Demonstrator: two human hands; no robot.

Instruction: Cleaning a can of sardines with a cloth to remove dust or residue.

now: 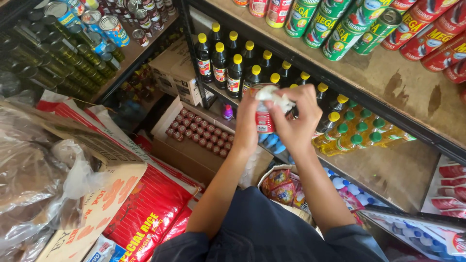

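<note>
Right hand (296, 121), centre of frame: fingers clamped on a crumpled white cloth (274, 97), pressed against the top end of a red-labelled can (263, 119). Left hand (246, 126), just left of it: wrapped around the can's body, holding it upright, long axis running top to bottom of the frame. The can sits between the two hands, touching both; cloth directly above it. Behind, upper centre: dark sauce bottles (228, 63) with yellow caps on a metal shelf (388, 92). Lower left: red rice sack (145, 213).
</note>
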